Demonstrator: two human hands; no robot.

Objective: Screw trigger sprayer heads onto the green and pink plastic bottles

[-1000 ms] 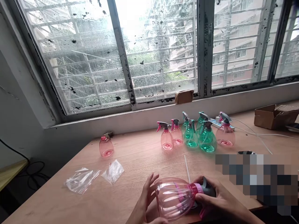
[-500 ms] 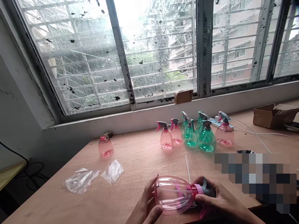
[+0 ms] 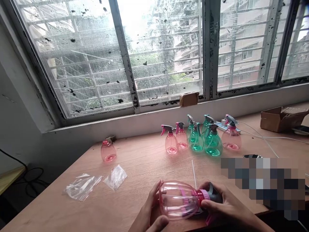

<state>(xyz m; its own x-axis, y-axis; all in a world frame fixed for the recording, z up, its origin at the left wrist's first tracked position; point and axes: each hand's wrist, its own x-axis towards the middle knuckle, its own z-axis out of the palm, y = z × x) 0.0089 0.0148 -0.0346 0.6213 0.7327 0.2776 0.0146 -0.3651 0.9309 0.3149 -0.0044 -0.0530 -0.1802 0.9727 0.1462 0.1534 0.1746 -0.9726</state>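
A clear pink spray bottle (image 3: 177,199) lies on its side near the front edge of the wooden table (image 3: 145,161). My left hand (image 3: 151,209) cups its round body, fingers curled around the base. My right hand (image 3: 225,206) is wrapped round the dark grey spray head (image 3: 213,193) and the pink collar at the bottle's neck. A thin white tube (image 3: 193,169) lies on the table just behind the bottle.
Several finished pink and green spray bottles (image 3: 200,138) stand in a group by the window sill. A lone pink bottle body (image 3: 108,151) stands at the left. Crumpled clear bags (image 3: 83,187) lie on the left. A cardboard box (image 3: 280,119) sits far right, with white cables (image 3: 265,138).
My left thumb has come round under the bottle's base and the bottle has turned slightly in my hands. The view has drifted a little.
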